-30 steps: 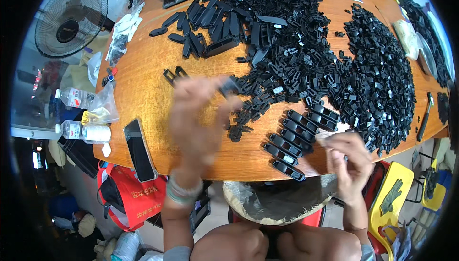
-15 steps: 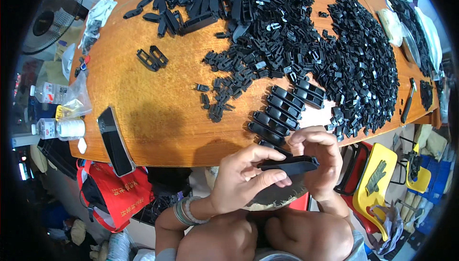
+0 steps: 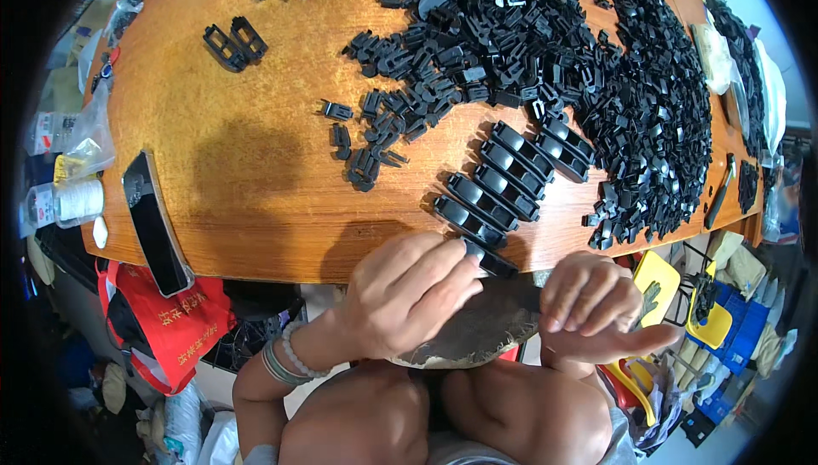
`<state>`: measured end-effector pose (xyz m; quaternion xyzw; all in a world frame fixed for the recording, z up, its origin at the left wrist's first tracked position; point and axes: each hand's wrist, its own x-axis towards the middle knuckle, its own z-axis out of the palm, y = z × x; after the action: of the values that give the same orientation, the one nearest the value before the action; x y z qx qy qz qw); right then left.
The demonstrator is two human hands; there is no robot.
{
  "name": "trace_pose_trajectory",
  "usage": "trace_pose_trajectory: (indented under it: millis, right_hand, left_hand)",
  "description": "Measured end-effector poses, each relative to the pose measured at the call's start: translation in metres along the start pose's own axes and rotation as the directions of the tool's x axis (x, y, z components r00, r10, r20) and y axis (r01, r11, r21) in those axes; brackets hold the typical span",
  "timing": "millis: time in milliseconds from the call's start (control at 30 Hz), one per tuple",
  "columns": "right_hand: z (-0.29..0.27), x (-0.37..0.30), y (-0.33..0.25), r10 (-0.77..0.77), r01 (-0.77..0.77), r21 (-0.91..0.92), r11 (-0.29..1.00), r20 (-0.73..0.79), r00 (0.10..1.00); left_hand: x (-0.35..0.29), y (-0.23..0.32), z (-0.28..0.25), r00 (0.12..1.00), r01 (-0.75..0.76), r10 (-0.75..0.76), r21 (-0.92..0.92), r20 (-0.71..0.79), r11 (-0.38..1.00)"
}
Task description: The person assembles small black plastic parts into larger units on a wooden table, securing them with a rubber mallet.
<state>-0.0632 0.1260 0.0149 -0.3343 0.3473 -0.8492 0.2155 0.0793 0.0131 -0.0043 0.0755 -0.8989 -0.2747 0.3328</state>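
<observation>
My left hand (image 3: 411,296) is at the table's front edge with its fingers bent and together, their undersides hidden. Its fingertips are at the left end of a long black plastic housing (image 3: 494,264), the nearest in a slanting row of similar black housings (image 3: 475,220). Whether the hand grips that housing or another piece beneath cannot be told. To the right, my right hand (image 3: 592,301) hovers in front of the edge, fingers loosely bent and thumb stretched out sideways, with nothing visible in it.
Heaps of small black clips (image 3: 652,116) cover the table's right and back. Two black frames (image 3: 235,43) lie at the left, farther back than a phone (image 3: 158,222). A knife (image 3: 721,192) lies at the right edge. A dark round seat (image 3: 486,329) stands before me.
The black housing held between both hands is no longer seen in them. The hands have parted: the left turned palm down toward the row, the right withdrew with its thumb out. My view shifted.
</observation>
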Motion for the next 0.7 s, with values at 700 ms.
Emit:
trace_pose_trajectory:
  millis: [700]
  right_hand:
    - [0.002,-0.002,0.017,-0.034,0.125,-0.269,0.955,0.318,0.948]
  left_hand:
    - [-0.003,-0.019,0.014,0.961,-0.275,0.272,0.068,0.049,0.959]
